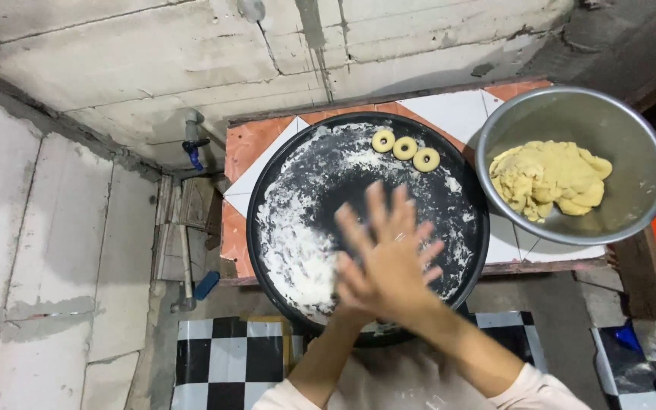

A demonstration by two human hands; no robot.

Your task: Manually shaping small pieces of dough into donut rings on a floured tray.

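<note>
Blurred left hand (362,277) & right hand (392,247) pressed flat together, contents unclear, over floured tray (267,190); dough rings (405,148), bowl (632,133) beyond.

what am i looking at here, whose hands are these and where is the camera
There is one picture, taken by a camera worn on a person's head, looking straight down. The two bare hands belong to that person: the left hand and right hand are pressed palm to palm and blurred by motion. If anything lies between the palms, it is hidden. Below them is a round black tray dusted with white flour, resting on a small tiled table. At the tray's far edge lie three dough rings in a row. To the right stands a metal bowl holding a lump of yellow dough.
</note>
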